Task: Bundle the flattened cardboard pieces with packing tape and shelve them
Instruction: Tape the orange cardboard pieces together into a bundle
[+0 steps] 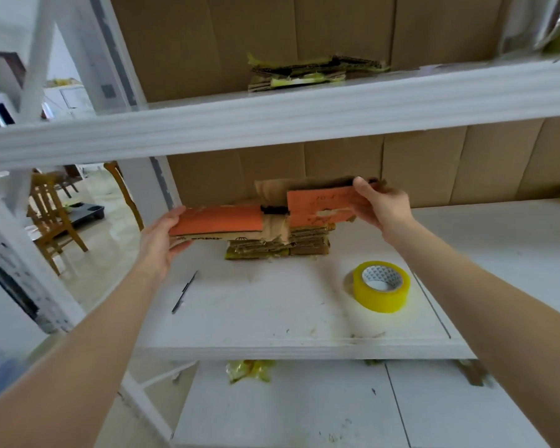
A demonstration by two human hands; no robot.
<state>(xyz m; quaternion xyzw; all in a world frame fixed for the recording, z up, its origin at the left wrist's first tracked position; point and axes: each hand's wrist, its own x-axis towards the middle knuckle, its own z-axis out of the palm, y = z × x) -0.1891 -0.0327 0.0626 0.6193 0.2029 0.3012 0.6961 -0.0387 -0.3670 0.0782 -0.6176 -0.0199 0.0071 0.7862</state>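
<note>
Left hand (pixel 162 240) grips one end and right hand (pixel 380 202) pinches the other of the orange cardboard piece (pixel 220 221), hovering just over the cardboard stack (pixel 307 245), light but creased mid-span, probably floppy, so end-holds suit it.

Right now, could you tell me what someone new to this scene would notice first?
The left hand and right hand hold orange cardboard over a taped stack at the back of the middle shelf. A yellow tape roll sits nearer, to the right. Another bundle lies on the shelf above.
</note>
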